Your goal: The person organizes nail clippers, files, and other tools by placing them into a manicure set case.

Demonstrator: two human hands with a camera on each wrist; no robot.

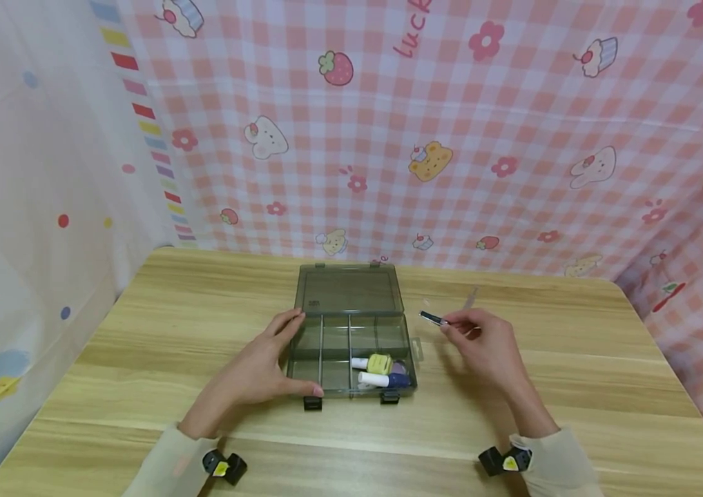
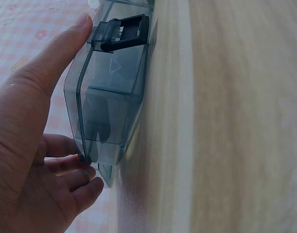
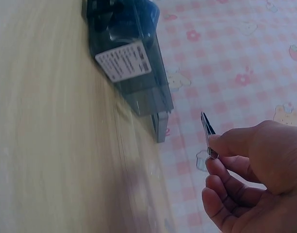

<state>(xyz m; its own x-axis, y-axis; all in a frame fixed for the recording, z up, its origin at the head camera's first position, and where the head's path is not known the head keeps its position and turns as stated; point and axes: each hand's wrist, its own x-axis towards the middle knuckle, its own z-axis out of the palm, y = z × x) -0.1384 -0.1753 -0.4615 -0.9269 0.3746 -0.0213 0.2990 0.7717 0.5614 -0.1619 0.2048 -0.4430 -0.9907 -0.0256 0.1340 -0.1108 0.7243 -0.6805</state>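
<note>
A translucent dark grey compartment box (image 1: 335, 392) lies on the table with its lid (image 1: 348, 290) tipped back. My left hand (image 1: 267, 362) grips its left side, thumb on the front rim and fingertips by the rear left corner. To the right of the box, my right hand (image 1: 485, 345) pinches a small nail clipper (image 1: 431, 318) between thumb and fingers, raised above the table. In the front right compartment lie a yellow nail polish bottle (image 1: 380, 364) and a dark blue one (image 1: 398, 380), both with white caps. Something purple is partly hidden behind them.
Beyond my right hand, a thin pale pinkish strip (image 1: 471, 298) lies on the wooden table (image 1: 575, 386). Black latches (image 1: 313, 403) stick out from the box's front. A pink checked cloth (image 1: 376, 138) hangs behind the table, and a white cloth hangs at the left.
</note>
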